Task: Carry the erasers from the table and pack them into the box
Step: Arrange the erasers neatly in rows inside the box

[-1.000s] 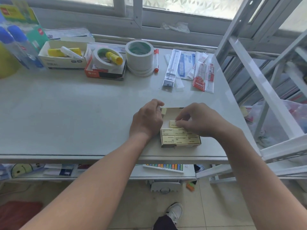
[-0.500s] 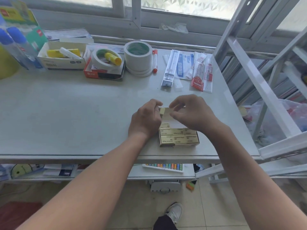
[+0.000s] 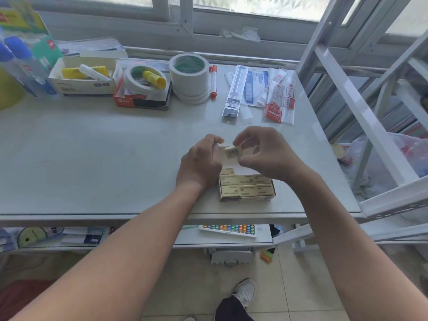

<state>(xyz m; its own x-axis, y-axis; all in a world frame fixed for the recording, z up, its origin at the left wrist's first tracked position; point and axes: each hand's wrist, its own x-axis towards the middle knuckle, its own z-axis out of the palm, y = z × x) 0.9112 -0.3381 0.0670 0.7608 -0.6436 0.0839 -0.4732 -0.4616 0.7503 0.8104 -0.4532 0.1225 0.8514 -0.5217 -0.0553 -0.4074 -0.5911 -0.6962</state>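
pale grey surface (image 3: 92, 158) under a frosted window, white metal rack (image 3: 361, 107) at its right end; lower shelf holds papers and a coloured abacus (image 3: 229, 229), tiled floor below with one shoe visible

back row, left to right: blue-capped bottles (image 3: 16, 56), open white carton (image 3: 85, 77) with yellow and white sticks, orange box (image 3: 141, 98) carrying a tape ring and a yellow glue stick, big white tape roll (image 3: 188, 76), red marker (image 3: 213, 81), packaged stationery (image 3: 259, 91)

left hand (image 3: 200, 163) rests at the left side of the box (image 3: 246, 188), fingers curled, thumb and forefinger up near the raised eraser; cannot tell if it grips anything

box sits near the front edge, open top, two near rows filled with yellowish erasers (image 3: 245, 186), one more at the left of the next row, bare space behind

right hand (image 3: 266, 154) hovers above the far part of the box, wrist bent, fingers pinching one eraser (image 3: 232, 152) by thumb and forefinger, clear of the packed ones

both forearms bare, reaching in from the bottom corners
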